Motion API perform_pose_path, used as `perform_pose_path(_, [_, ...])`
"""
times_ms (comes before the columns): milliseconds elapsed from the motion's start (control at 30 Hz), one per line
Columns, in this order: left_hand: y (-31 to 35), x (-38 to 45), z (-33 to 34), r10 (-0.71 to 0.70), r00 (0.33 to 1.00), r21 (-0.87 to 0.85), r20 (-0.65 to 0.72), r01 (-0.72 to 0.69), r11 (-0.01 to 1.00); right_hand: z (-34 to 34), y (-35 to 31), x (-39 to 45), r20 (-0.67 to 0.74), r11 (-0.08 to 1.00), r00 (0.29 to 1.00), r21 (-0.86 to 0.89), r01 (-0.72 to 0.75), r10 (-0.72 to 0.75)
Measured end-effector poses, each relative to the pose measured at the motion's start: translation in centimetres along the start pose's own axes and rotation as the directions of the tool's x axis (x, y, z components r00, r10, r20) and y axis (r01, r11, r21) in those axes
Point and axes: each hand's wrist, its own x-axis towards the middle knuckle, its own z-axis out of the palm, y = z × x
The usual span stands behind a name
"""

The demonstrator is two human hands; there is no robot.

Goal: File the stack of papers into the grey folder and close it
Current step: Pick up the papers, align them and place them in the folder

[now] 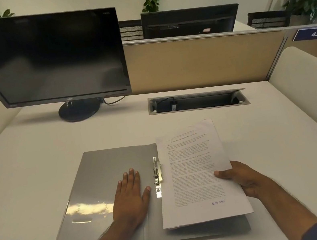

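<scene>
The left hand (pixel 130 196) is pressing flat, fingers straight, on the open grey folder (pixel 94 194) to steady it on the tabletop (pixel 31 146). The right hand (pixel 242 179) is pinching the stack of papers (pixel 197 174) at its edge, fingers curled beneath, holding it over the folder's right half beside the metal clip (pixel 157 175), probably for fastening.

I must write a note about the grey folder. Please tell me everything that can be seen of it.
The grey folder lies open and flat on the white desk, in front of the monitor. It looks like glossy plastic; its left cover reflects light. A metal clip runs along the spine. The left hand presses flat on the left cover beside the clip. The stack of papers, held at its right edge by the right hand, covers most of the right half.
</scene>
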Motion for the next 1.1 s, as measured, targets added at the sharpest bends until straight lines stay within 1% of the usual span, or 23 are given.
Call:
perform_pose_path(367, [0.1,-0.2,-0.1,0.002,1.000,0.013,0.006,-0.002,1.000,0.6,0.6,0.7,0.007,0.996,0.996,-0.014,-0.093,0.094])
perform_pose_path(467, [0.2,-0.3,-0.2,0.001,1.000,-0.002,-0.003,-0.001,1.000,0.9,0.7,0.7,-0.026,0.996,0.995,-0.012,-0.093,0.093])
perform_pose_path(567, [0.2,-0.4,-0.4,-0.007,1.000,-0.009,-0.009,0.007,1.000,1.5,0.6,0.7,-0.047,0.998,0.997,-0.012,-0.063,0.062])
perform_pose_path(633, [0.3,-0.4,-0.6,-0.011,1.000,-0.039,-0.020,0.010,0.999,2.0,0.6,0.7,-0.080,0.998,0.997,-0.066,-0.024,0.018])
perform_pose_path(700, [0.4,-0.5,-0.7,-0.010,0.999,-0.080,-0.039,0.007,0.997,2.4,0.7,0.9,-0.197,0.985,0.980,-0.170,0.001,-0.035])
perform_pose_path(767, [0.5,-0.5,-1.0,-0.013,0.998,-0.101,-0.061,0.007,0.995,2.7,1.0,1.0,-0.343,0.948,0.935,-0.316,-0.023,-0.092])
perform_pose_path(833, [0.8,-0.7,-1.3,-0.018,0.996,-0.129,-0.090,0.006,0.992,2.9,1.4,0.8,-0.431,0.907,0.890,-0.417,-0.053,-0.147])
perform_pose_path(900, [1.1,-1.1,-1.5,-0.013,0.993,-0.158,-0.120,-0.006,0.987,3.2,1.7,0.5,-0.465,0.876,0.867,-0.476,-0.074,-0.180])
perform_pose_path(1000, [1.9,-2.3,-1.7,-0.002,0.981,-0.181,-0.193,-0.033,0.983,3.3,2.3,0.3,-0.489,0.832,0.849,-0.542,-0.117,-0.199])
perform_pose_path(1100, [2.9,-3.5,-1.9,0.073,0.962,-0.170,-0.262,-0.121,0.978,3.3,2.6,0.0,-0.496,0.810,0.846,-0.568,-0.144,-0.197])
